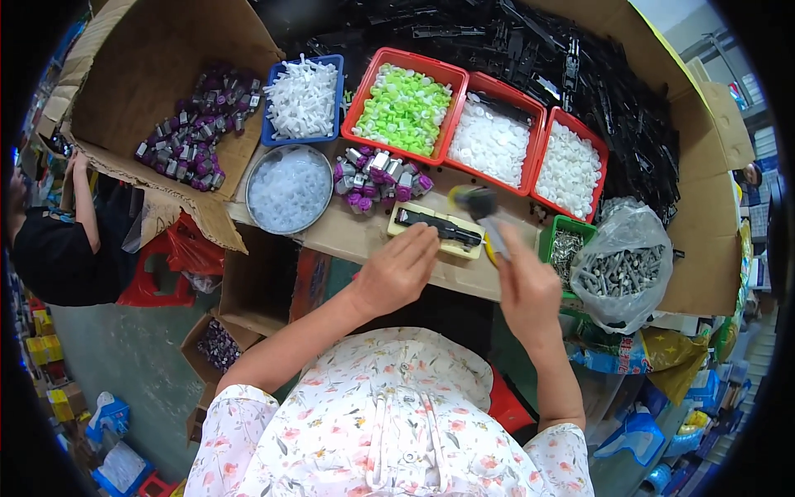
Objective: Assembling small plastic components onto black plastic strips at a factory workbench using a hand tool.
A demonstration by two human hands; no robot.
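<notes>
On the cardboard-covered bench lies a cream block-like holder (pixel 457 248) with a long black plastic part (pixel 443 229) set in it. My left hand (pixel 399 269) has its fingers bunched together on the near side of that part, pinching it; the fingertips are partly hidden. In my right hand (pixel 530 290) is a hammer (pixel 475 201), its dark head blurred by motion and raised just over the right half of the holder. Behind the holder sits a pile of grey metal and purple pieces (pixel 377 178).
Behind stand a blue tray (pixel 341 99) of white pieces, a red tray (pixel 364 70) of green pieces, and two red trays of white pieces. A round metal dish (pixel 250 195), a green tray (pixel 544 240) and a plastic bag (pixel 633 248) of metal pins flank the holder. Another person (pixel 62 248) is far left.
</notes>
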